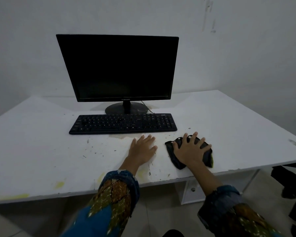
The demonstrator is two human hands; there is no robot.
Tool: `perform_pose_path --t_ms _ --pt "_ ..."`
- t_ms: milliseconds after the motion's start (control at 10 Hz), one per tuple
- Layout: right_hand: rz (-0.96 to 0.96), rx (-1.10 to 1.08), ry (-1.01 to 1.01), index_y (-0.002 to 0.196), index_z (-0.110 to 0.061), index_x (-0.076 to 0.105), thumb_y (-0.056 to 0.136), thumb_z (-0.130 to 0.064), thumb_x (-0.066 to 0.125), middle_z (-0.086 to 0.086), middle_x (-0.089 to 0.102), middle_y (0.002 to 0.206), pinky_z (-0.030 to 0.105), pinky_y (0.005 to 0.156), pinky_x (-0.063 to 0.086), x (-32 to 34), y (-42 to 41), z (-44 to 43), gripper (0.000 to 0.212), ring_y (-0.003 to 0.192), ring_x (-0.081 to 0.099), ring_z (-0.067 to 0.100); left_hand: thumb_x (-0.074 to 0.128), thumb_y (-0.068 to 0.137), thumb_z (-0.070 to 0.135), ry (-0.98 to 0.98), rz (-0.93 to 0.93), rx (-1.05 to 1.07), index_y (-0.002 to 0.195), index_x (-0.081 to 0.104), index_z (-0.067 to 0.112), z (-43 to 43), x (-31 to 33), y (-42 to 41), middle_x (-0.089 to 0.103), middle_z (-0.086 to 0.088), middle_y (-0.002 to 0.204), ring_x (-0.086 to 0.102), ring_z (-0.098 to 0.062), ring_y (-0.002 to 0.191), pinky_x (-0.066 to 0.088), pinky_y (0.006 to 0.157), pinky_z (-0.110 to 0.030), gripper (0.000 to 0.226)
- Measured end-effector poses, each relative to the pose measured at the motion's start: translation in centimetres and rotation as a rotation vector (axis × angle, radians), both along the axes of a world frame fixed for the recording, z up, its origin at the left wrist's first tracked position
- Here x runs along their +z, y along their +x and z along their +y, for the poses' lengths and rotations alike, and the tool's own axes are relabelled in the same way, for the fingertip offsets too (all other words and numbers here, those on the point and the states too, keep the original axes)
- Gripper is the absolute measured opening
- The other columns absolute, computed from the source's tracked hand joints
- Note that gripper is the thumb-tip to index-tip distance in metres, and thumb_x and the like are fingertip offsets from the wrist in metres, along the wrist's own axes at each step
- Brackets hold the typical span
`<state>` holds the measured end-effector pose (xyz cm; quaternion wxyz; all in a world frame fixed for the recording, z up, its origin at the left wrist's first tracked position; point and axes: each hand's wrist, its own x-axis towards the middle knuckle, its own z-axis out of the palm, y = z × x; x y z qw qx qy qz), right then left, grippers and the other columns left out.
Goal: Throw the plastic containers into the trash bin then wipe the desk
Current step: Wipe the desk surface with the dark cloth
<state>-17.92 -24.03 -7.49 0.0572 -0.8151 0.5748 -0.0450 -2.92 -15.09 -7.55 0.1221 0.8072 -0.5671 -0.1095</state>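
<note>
Head view is showing the right hand [190, 148] pressing flat, spread wide, onto a dark cloth [177, 162] near the front edge of the tabletop [41, 142], probably to scrub the specks and stains there. The left hand [142, 149] is lying flat and released just beside it, seemingly bracing. Of plastic containers, 0 are showing, nor any bin; perhaps they are already thrown away.

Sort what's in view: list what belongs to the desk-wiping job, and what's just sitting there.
For the job: desk; dark cloth lying on it; right hand, pressing flat on the cloth; left hand, flat on the desk.
Just sitting there: monitor, screen dark; keyboard in front of it.
</note>
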Motion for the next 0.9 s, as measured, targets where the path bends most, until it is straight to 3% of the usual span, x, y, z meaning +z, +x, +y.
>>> perform_pose_path --t_ms 200,300,400,500,600,700,900 --pt "0.041 0.251 -0.077 0.152 -0.021 0.013 0.098 -0.049 0.022 0.012 0.002 0.16 0.059 0.113 0.004 -0.5 -2.0 1.2 0.061 0.145 0.005 0.037 0.024 0.101 0.04 0.017 -0.01 0.002 0.151 0.015 0.024 0.0 0.2 -0.2 0.007 0.005 0.159 0.001 -0.016 0.147 -0.002 0.12 -0.043 0.053" --pt "0.088 0.43 -0.042 0.152 -0.025 0.01 0.09 -0.056 0.009 0.006 0.0 0.161 0.053 0.117 0.002 -0.2 -3.5 1.6 0.069 0.148 0.002 0.028 0.023 0.101 0.039 0.037 -0.015 0.001 0.151 0.014 0.023 0.0 0.4 -0.3 0.006 0.005 0.159 0.0 -0.017 0.147 -0.002 0.12 -0.044 0.053" --pt "0.068 0.404 0.017 0.151 -0.023 -0.005 0.092 -0.061 0.018 0.01 -0.009 0.159 0.056 0.115 -0.004 0.3 -4.1 2.3 0.074 0.148 -0.005 0.029 0.023 0.101 0.04 0.044 -0.009 0.005 0.151 0.015 0.024 0.1 0.5 -0.5 0.006 0.005 0.159 0.001 -0.017 0.147 -0.002 0.12 -0.043 0.053" --pt "-0.078 0.044 0.134 0.15 -0.011 -0.015 0.097 -0.048 0.036 0.026 -0.02 0.153 0.061 0.112 -0.007 1.1 -2.9 4.0 0.082 0.142 -0.011 0.046 0.023 0.101 0.039 0.038 -0.006 0.008 0.151 0.015 0.023 0.3 0.5 -0.4 0.006 0.005 0.159 0.001 -0.017 0.147 -0.002 0.12 -0.043 0.053" --pt "-0.196 -0.138 0.178 0.15 -0.003 -0.002 0.098 -0.045 0.025 0.028 -0.012 0.154 0.061 0.111 -0.012 0.5 -1.0 5.3 0.072 0.141 -0.015 0.046 0.023 0.101 0.039 0.04 -0.01 0.005 0.151 0.014 0.023 0.4 0.5 -0.3 0.005 0.004 0.159 0.0 -0.017 0.147 -0.002 0.12 -0.043 0.053" --pt "-0.109 -0.122 -0.001 0.149 -0.001 0.012 0.096 -0.053 0.024 0.031 0.004 0.154 0.065 0.11 -0.004 -0.8 -0.3 4.8 0.075 0.142 -0.003 0.049 0.023 0.101 0.039 0.034 -0.009 0.008 0.151 0.014 0.023 0.3 0.4 -0.5 0.006 0.005 0.159 0.0 -0.017 0.147 -0.002 0.12 -0.043 0.053" --pt "-0.031 0.04 -0.037 0.15 -0.006 0.014 0.096 -0.054 0.024 0.025 0.009 0.156 0.061 0.112 -0.001 -0.4 0.3 1.0 0.073 0.143 0.004 0.045 0.023 0.101 0.037 0.023 -0.019 0.004 0.151 0.014 0.022 0.3 0.4 -0.5 0.006 0.004 0.159 0.001 -0.018 0.147 -0.002 0.12 -0.044 0.053"
